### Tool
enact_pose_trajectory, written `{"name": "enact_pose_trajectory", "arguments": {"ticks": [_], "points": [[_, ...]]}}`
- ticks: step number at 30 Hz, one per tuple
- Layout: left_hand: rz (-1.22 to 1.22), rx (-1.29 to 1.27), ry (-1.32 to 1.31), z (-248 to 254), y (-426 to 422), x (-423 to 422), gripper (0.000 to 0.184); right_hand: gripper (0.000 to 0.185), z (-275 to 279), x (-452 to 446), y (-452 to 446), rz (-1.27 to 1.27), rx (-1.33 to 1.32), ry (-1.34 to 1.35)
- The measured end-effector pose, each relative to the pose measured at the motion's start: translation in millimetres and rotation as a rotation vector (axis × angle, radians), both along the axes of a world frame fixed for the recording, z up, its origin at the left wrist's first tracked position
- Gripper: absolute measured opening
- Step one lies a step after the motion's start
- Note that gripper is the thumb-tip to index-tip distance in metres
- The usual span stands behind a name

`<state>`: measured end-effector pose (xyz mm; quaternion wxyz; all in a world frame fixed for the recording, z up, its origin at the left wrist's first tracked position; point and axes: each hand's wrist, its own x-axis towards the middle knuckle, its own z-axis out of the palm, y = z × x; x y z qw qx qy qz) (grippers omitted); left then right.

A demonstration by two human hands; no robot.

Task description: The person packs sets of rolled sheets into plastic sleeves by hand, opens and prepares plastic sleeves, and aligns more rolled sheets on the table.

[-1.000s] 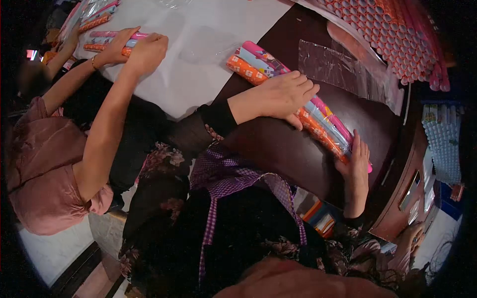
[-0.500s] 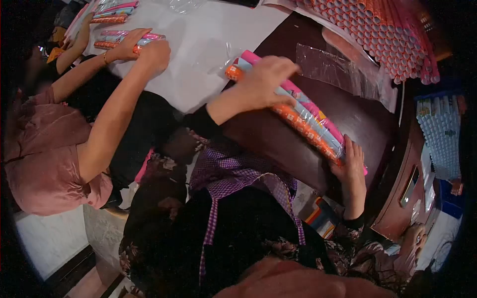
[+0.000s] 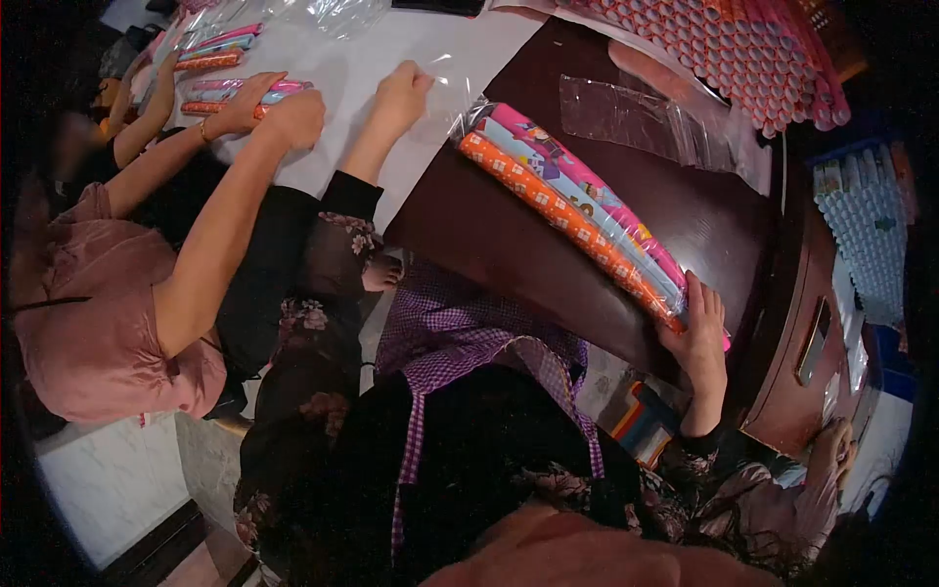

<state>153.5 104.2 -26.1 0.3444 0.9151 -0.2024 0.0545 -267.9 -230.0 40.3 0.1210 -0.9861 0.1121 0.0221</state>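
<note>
Orange, light blue and pink patterned rolls [image 3: 577, 210] lie side by side in a clear plastic sleeve, slanting across the dark table [image 3: 450, 225]. My right hand [image 3: 699, 328] is closed round their lower right end. Beyond their upper left end, my left hand [image 3: 403, 96] is closed by the sleeve's loose clear film [image 3: 445, 98], its fingers pinched on the film. The rolls touch neither that hand nor its wrist.
A co-worker's hands [image 3: 284, 115] rest on another set of rolls [image 3: 201, 98] at the left. Big stacks of pink-orange rolls [image 3: 714, 59] and light blue rolls [image 3: 866, 225] stand at the right. A flat clear sleeve [image 3: 626, 122] and a phone [image 3: 812, 340] lie nearby.
My left hand has left the top of the rolls and moved left to the film beyond their upper end. My right hand stays at the lower end.
</note>
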Motion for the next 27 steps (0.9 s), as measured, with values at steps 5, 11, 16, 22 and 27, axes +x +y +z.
{"name": "enact_pose_trajectory", "arguments": {"ticks": [5, 11, 16, 22, 27], "points": [[-0.002, -0.194, 0.08, 22.0, 8.6, 7.4, 0.03, 0.094, 5.6, 4.4, 2.5, -0.051, 0.009, 0.051], [0.048, -0.291, -0.004, -11.9, 22.6, 24.4, 0.025, 0.083, 5.8, 6.1, 0.0, 0.002, 0.0, -0.027], [0.162, -0.344, -0.027, -20.4, 26.1, 22.6, 0.026, 0.083, 6.5, 6.6, -2.1, -0.002, 0.027, -0.004], [0.216, -0.342, -0.122, -20.5, 30.8, 24.1, 0.021, 0.085, 3.1, 5.9, -3.7, 0.005, 0.009, -0.029], [0.264, -0.412, -0.105, -20.9, 42.2, 37.3, 0.023, 0.085, 5.2, 5.4, -2.2, 0.006, 0.002, -0.017]]}}
